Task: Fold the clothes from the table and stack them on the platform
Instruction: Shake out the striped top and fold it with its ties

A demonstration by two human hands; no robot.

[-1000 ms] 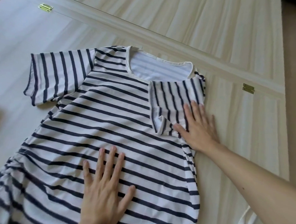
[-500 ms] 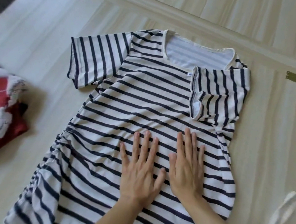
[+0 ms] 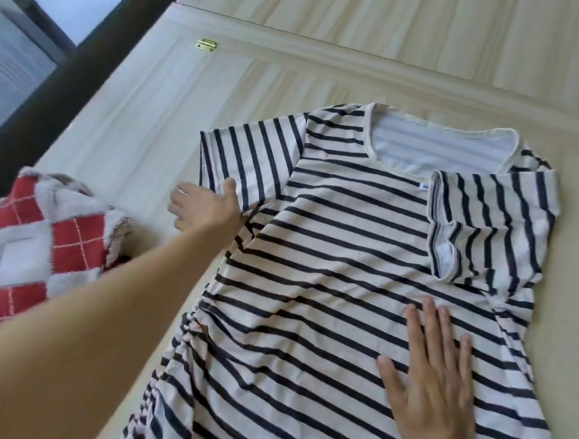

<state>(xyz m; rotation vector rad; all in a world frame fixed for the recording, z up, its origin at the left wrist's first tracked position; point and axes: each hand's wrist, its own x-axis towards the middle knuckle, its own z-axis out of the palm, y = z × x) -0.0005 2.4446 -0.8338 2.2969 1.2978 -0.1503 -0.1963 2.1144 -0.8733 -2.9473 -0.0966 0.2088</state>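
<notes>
A white T-shirt with dark blue stripes [image 3: 330,255] lies front up on the pale wooden table [image 3: 135,127]. Its right sleeve [image 3: 492,223] is folded inward onto the chest. The left sleeve [image 3: 251,157] still lies spread out flat. My left hand [image 3: 205,208] is at that sleeve's lower corner, thumb resting on the hem, fingers spread on the table beside it. My right hand [image 3: 440,388] lies flat with fingers apart on the shirt's lower right body, pressing it down.
A fluffy red-and-white checked cloth [image 3: 39,236] is bunched at the left, close to my left forearm. A brass hinge [image 3: 206,44] sits on the table's seam at the back. A dark window frame [image 3: 71,67] runs along the far left edge.
My left hand has left the middle of the shirt and reached out to the left sleeve. My right hand stays flat on the shirt. The view has swung left.
</notes>
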